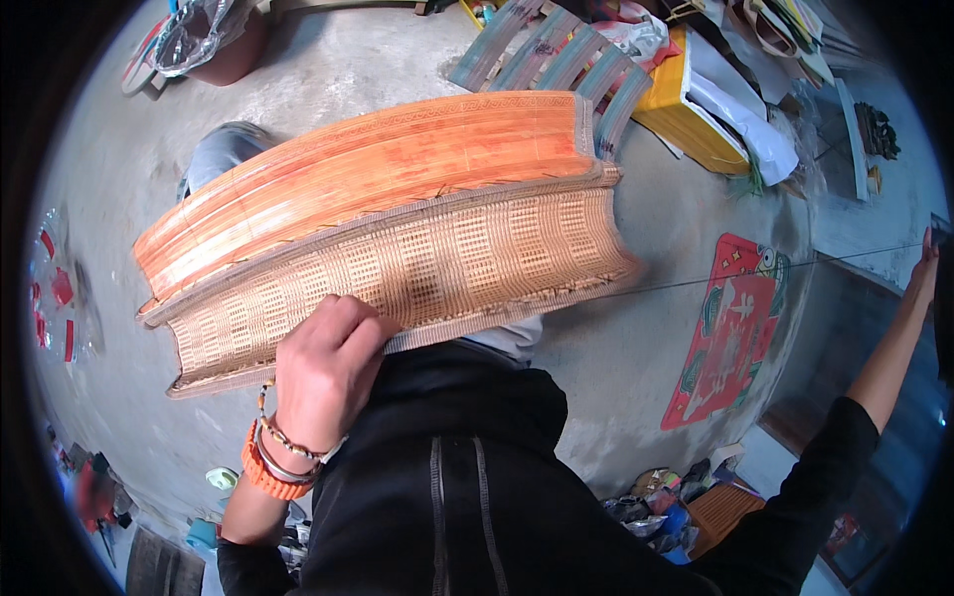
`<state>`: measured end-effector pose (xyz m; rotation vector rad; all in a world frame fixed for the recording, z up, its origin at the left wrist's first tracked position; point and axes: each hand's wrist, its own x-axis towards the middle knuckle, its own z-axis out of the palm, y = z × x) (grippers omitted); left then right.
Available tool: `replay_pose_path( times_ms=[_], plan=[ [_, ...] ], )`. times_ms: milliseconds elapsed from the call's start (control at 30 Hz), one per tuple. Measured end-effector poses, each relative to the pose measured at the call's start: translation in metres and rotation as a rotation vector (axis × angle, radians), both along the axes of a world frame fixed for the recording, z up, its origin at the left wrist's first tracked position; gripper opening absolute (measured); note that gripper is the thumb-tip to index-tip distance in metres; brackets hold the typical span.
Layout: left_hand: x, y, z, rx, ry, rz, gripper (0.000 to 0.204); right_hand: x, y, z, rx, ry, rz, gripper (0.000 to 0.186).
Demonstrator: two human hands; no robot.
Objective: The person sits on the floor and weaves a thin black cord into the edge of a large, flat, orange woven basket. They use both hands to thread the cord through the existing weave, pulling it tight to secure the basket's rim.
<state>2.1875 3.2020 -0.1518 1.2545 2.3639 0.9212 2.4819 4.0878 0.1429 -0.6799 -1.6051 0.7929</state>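
A long folded woven bamboo mat [497, 233] lies across my lap. One panel is orange and glossy, the other an open tan weave, and a grey cloth binding runs along the edges. My left hand [333, 353] is closed on the near bound edge, its fingertips partly hidden. Stretched far out to the right, my right hand [930, 256] is closed on a thin dark thread [785, 266]. This thread runs taut from the mat's right end to that hand. Whether a needle is in those fingers is too small to tell.
A red decorated sheet [720, 333] lies on the concrete floor at right. Behind it stand a yellow box [696, 119] and a slatted striped stool [552, 55]. A brown bucket [229, 60] with clear plastic is at the far left. Clutter [656, 507] sits near my right side.
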Motion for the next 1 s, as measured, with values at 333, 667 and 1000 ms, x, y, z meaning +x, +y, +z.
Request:
replay_pose_path(
  times_ms=[333, 667, 1000],
  plan=[
    [0.013, 0.003, -0.006, 0.083, 0.234, -0.004, 0.022, -0.198, -0.424, -0.140, 0.178, -0.752, 0.413, 0.025],
    [0.006, -0.004, -0.010, 0.177, 0.265, -0.058, 0.025, -0.220, -0.668, -0.274, -0.162, -0.765, 1.387, 0.011],
    [0.009, -0.008, -0.016, 0.197, 0.262, -0.072, 0.025, -0.219, -0.666, -0.280, -0.146, -0.857, 1.415, 0.014]
  ],
)
